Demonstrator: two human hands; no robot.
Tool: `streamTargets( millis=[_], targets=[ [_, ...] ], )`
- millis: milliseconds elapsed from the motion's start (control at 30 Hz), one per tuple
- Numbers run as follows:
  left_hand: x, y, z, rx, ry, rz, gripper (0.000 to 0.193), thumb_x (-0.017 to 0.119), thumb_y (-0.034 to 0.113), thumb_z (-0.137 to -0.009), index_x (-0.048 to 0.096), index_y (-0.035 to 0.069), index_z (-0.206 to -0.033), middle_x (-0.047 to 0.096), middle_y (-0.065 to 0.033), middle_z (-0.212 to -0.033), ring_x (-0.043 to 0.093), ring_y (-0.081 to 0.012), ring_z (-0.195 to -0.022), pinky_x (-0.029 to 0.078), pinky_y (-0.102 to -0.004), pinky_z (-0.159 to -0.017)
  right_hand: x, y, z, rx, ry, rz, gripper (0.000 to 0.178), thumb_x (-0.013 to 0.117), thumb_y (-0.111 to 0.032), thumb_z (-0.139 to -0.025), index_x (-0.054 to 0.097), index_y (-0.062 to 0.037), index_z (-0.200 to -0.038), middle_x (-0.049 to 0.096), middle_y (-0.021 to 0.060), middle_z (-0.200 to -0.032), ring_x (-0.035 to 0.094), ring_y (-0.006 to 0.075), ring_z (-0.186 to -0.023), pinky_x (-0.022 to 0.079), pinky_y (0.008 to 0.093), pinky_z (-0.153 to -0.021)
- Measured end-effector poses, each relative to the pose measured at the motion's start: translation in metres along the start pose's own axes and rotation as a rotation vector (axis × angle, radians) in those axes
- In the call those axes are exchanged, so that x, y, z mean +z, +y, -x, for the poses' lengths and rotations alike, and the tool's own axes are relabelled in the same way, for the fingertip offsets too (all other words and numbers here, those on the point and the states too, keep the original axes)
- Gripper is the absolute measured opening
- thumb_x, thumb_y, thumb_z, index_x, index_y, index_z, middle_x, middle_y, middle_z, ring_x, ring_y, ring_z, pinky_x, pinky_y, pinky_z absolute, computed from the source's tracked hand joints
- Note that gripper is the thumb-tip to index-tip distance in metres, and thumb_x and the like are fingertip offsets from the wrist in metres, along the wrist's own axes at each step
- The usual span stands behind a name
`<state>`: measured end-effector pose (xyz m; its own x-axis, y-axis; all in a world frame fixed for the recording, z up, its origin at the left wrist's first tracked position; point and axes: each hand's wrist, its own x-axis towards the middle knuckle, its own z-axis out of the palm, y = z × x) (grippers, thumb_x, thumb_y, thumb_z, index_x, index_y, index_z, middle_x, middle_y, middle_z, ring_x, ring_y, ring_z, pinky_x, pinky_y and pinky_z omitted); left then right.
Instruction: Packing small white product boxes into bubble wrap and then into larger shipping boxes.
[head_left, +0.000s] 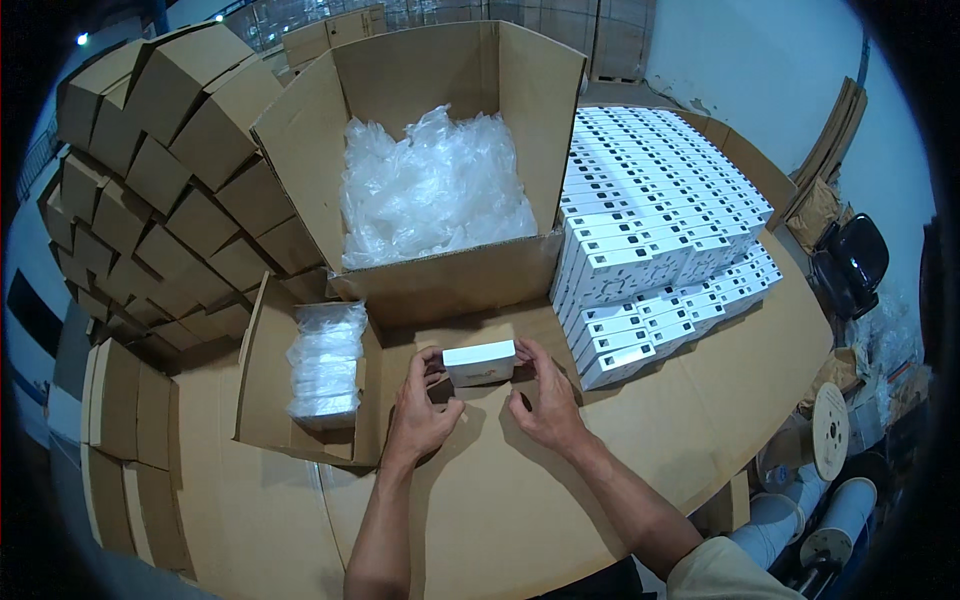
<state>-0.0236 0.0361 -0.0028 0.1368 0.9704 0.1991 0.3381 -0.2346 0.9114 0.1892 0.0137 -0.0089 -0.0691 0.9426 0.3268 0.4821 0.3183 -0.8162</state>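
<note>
A small white box (480, 364) stands on edge on the cardboard-covered table in front of me, with faint orange print on its near face. My left hand (424, 412) has its curled fingers at the box's left end, the thumb apart from it on the near side. At the opposite end, the fingers of my right hand (546, 398) press the box, its thumb likewise held off. To the left, an open brown carton (265, 375) holds a row of white boxes in clear plastic bags (328, 365). Behind the white box is a large open carton (450, 290).
Crumpled clear plastic bags (435, 190) fill the large carton. Stacked white boxes (640, 250) rise at the right of the table (690, 420). Brown cartons (165, 190) are piled at the left. On the floor at the right are spools (830, 430) and a black chair (850, 265).
</note>
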Motion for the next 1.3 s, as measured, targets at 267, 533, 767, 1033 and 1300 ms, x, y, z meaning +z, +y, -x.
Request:
streamTargets(
  millis=[267,533,767,1033,1300],
  targets=[
    [-0.012,0.049,0.003,0.087,0.340,-0.020,0.035,0.052,0.001,-0.086,0.056,-0.002,-0.120,0.065,-0.0171,-0.107,0.064,-0.0268,-0.094,0.053,-0.0394,-0.085,0.000,0.007,-0.003,0.012,0.017,-0.026,0.067,0.057,0.004,-0.078,0.038,0.0025,-0.143,0.057,0.0266,-0.131,0.057,0.0419,-0.123,0.045,0.0472,-0.107],
    [-0.031,0.119,-0.107,0.344,0.493,-0.240,0.014,0.064,0.002,-0.089,0.063,-0.003,-0.103,0.069,-0.0167,-0.096,0.067,-0.0285,-0.087,0.054,-0.0388,-0.079,-0.001,0.009,-0.004,-0.021,0.048,-0.031,0.063,0.059,0.001,-0.078,0.043,0.0014,-0.139,0.060,0.0239,-0.122,0.060,0.0408,-0.115,0.047,0.0487,-0.100],
    [-0.063,0.095,-0.249,0.444,0.355,-0.424,0.022,0.071,0.004,-0.085,0.067,-0.004,-0.105,0.072,-0.0200,-0.099,0.070,-0.0371,-0.091,0.056,-0.0418,-0.083,0.002,0.008,-0.002,-0.004,-0.006,-0.002,0.063,0.061,-0.004,-0.079,0.043,0.0005,-0.139,0.059,0.0241,-0.123,0.059,0.0413,-0.116,0.044,0.0496,-0.102],
    [-0.041,0.080,-0.289,0.120,0.254,-0.817,0.055,0.088,0.026,-0.073,0.064,-0.011,-0.106,0.069,-0.0339,-0.102,0.069,-0.0469,-0.099,0.057,-0.0494,-0.088,-0.003,0.010,-0.005,0.020,-0.032,0.062,0.063,0.066,-0.007,-0.080,0.042,0.0022,-0.137,0.059,0.0237,-0.124,0.060,0.0400,-0.116,0.049,0.0474,-0.101],
    [-0.070,0.061,-0.304,0.191,0.323,-0.572,0.052,0.078,0.011,-0.068,0.067,-0.005,-0.117,0.074,-0.0228,-0.095,0.073,-0.0345,-0.091,0.057,-0.0416,-0.085,-0.003,0.001,-0.011,0.002,-0.066,0.109,0.063,0.065,-0.006,-0.082,0.039,0.0032,-0.139,0.055,0.0251,-0.126,0.057,0.0407,-0.118,0.046,0.0491,-0.102]
  ],
)
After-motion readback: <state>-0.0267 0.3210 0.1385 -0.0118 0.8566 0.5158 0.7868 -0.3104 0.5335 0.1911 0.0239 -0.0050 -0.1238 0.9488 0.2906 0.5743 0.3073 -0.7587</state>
